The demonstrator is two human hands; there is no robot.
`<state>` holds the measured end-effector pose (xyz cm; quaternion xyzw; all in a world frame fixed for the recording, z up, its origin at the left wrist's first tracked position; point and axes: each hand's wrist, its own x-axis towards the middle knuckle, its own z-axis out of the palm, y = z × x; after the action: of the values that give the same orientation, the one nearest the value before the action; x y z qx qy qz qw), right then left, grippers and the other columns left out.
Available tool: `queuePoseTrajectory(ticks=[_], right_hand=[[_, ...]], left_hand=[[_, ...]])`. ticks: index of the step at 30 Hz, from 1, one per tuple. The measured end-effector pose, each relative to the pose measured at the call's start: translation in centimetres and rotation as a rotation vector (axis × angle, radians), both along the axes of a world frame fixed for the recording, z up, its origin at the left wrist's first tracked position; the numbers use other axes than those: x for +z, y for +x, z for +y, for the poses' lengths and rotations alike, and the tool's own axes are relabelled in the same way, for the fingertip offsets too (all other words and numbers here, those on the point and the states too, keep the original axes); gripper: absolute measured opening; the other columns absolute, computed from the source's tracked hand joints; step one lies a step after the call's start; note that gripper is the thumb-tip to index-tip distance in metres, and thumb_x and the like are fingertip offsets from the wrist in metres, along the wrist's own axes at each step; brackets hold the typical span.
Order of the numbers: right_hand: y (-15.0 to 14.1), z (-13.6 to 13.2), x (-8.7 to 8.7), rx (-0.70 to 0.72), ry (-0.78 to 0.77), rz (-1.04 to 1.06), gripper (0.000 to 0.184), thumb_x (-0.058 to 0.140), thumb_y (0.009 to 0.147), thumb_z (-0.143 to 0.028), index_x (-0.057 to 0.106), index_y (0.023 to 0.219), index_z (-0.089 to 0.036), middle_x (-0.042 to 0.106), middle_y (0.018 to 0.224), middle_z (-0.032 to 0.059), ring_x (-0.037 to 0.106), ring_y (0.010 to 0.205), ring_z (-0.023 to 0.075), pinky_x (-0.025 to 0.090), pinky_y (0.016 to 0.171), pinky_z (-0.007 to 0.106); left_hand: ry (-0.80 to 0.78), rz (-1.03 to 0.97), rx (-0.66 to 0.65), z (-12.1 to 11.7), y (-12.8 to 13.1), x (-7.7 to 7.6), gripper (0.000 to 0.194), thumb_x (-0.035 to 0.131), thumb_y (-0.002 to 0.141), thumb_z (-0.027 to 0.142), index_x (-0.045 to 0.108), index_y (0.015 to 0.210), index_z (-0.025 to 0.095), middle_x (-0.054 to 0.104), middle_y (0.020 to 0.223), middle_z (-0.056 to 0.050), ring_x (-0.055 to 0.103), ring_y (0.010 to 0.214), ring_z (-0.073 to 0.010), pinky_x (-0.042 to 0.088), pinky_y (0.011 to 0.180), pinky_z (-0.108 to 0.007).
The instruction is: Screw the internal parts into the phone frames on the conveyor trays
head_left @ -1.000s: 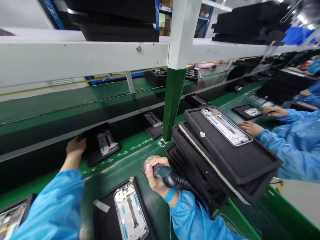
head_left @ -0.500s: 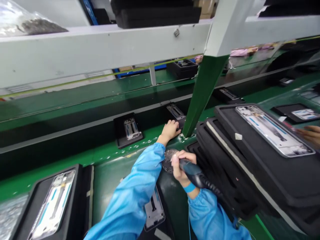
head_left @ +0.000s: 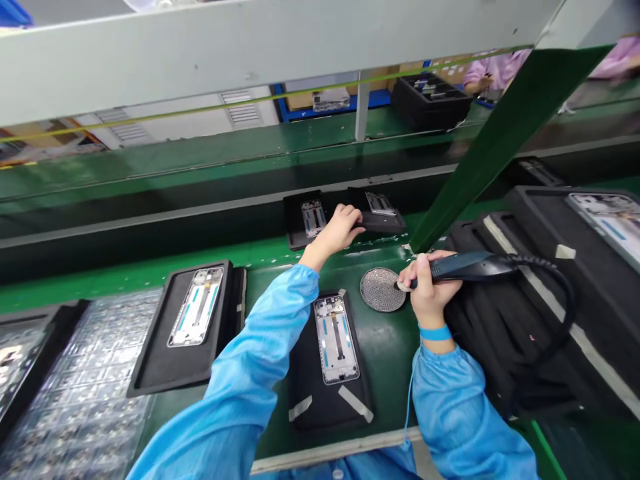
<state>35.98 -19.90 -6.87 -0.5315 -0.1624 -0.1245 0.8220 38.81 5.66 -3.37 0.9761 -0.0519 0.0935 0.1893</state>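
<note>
My left hand [head_left: 339, 230] grips the near edge of a black foam tray [head_left: 377, 223], which tilts at the edge of the dark belt. On that tray lies a phone frame [head_left: 381, 204]. In my right hand [head_left: 431, 283] is a corded electric screwdriver [head_left: 465, 265], its tip pointing left over a round dish of small screws [head_left: 383, 291]. Another phone frame [head_left: 337, 340], with blue strips and a dark flex cable, lies on a black pad [head_left: 320, 407] between my arms. White tape pieces stick to that pad's near end.
Stacked black foam trays [head_left: 505, 280] stand at right beside a slanted green post [head_left: 500, 147]. To the left are a tray with a phone frame [head_left: 197, 307] and a clear plastic sheet of small parts [head_left: 85, 393]. A person in pink sleeves [head_left: 495, 70] sits across the belt.
The view has swung left and down. My left hand has lifted the near edge of the tray. My right hand has turned the screwdriver, its tip now beside the screw dish.
</note>
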Motion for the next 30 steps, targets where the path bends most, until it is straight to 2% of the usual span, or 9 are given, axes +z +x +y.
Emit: queuePoseTrajectory(ticks=[3,7,11,14,18,21,23,26,30], right_hand=[[0.4,-0.3,0.1,-0.034,0.015,0.004,0.057,0.098,0.103,-0.063,0.052,0.111,-0.030,0.057,0.065,-0.0141,0.057,0.045,0.0133,0.056,0.050,0.029],[0.9,-0.5,0.0,-0.043,0.007,0.014,0.061,0.100,0.099,-0.066,0.052,0.110,-0.030,0.056,0.064,-0.0146,0.056,0.043,0.0134,0.056,0.048,0.030],[1.0,-0.4,-0.5,0.015,-0.038,0.020,0.061,0.101,0.099,-0.068,0.055,0.107,-0.028,0.057,0.063,-0.0129,0.055,0.044,0.0125,0.055,0.048,0.028],[0.9,-0.4,-0.9,0.043,-0.078,0.021,0.061,0.101,0.098,-0.069,0.056,0.105,-0.028,0.057,0.063,-0.0117,0.055,0.045,0.0123,0.056,0.049,0.029],[0.8,-0.3,-1.1,0.053,-0.118,0.031,0.063,0.101,0.096,-0.072,0.056,0.105,-0.028,0.056,0.063,-0.0126,0.053,0.045,0.0116,0.055,0.050,0.028],[0.8,-0.3,-1.2,0.056,-0.140,0.037,0.065,0.101,0.095,-0.074,0.055,0.105,-0.029,0.055,0.063,-0.0131,0.053,0.045,0.0120,0.054,0.049,0.029],[0.8,-0.2,-1.3,0.054,-0.150,0.035,0.067,0.101,0.095,-0.075,0.054,0.105,-0.029,0.054,0.063,-0.0132,0.053,0.044,0.0123,0.054,0.048,0.029],[0.7,0.0,-1.5,0.054,-0.163,0.029,0.067,0.100,0.095,-0.076,0.054,0.105,-0.029,0.054,0.062,-0.0133,0.052,0.043,0.0125,0.053,0.048,0.030],[0.7,0.0,-1.6,0.053,-0.178,0.018,0.066,0.100,0.095,-0.077,0.055,0.104,-0.029,0.055,0.062,-0.0127,0.052,0.042,0.0128,0.052,0.046,0.030]], left_hand=[[-0.034,-0.086,0.093,0.8,-6.6,0.8,0.003,0.067,0.116,0.018,0.065,0.115,0.019,0.071,0.127,-0.017,0.060,0.132,-0.0359,0.056,0.120,-0.055],[-0.035,-0.286,0.195,-0.1,-18.2,1.4,0.007,0.068,0.118,0.018,0.065,0.114,0.023,0.074,0.120,-0.012,0.064,0.125,-0.0326,0.059,0.111,-0.052],[0.060,-0.470,0.227,-4.1,-29.0,1.4,0.014,0.069,0.119,0.012,0.063,0.119,0.024,0.077,0.110,-0.008,0.068,0.110,-0.0270,0.060,0.099,-0.044],[0.014,-0.490,0.247,-8.1,-34.6,0.3,0.024,0.067,0.113,0.001,0.064,0.120,0.024,0.078,0.103,-0.006,0.068,0.101,-0.0243,0.061,0.092,-0.039],[-0.115,-0.433,0.258,-12.1,-39.4,-2.9,0.033,0.069,0.104,-0.005,0.069,0.122,0.022,0.082,0.103,-0.009,0.071,0.098,-0.0244,0.065,0.088,-0.039],[-0.151,-0.334,0.282,-13.6,-41.7,-5.2,0.040,0.073,0.099,-0.007,0.072,0.125,0.023,0.086,0.108,-0.008,0.076,0.101,-0.0251,0.069,0.091,-0.041],[-0.146,-0.277,0.294,-14.2,-42.8,-6.1,0.039,0.075,0.100,-0.007,0.073,0.123,0.024,0.087,0.110,-0.007,0.077,0.101,-0.0246,0.069,0.095,-0.042],[-0.130,-0.206,0.303,-14.5,-43.6,-6.4,0.031,0.079,0.103,-0.001,0.075,0.120,0.025,0.088,0.113,-0.005,0.075,0.106,-0.0247,0.065,0.103,-0.045],[-0.181,-0.165,0.283,-13.6,-42.9,-5.1,0.018,0.078,0.111,0.017,0.077,0.127,0.026,0.087,0.124,-0.009,0.075,0.117,-0.0279,0.061,0.108,-0.046]])
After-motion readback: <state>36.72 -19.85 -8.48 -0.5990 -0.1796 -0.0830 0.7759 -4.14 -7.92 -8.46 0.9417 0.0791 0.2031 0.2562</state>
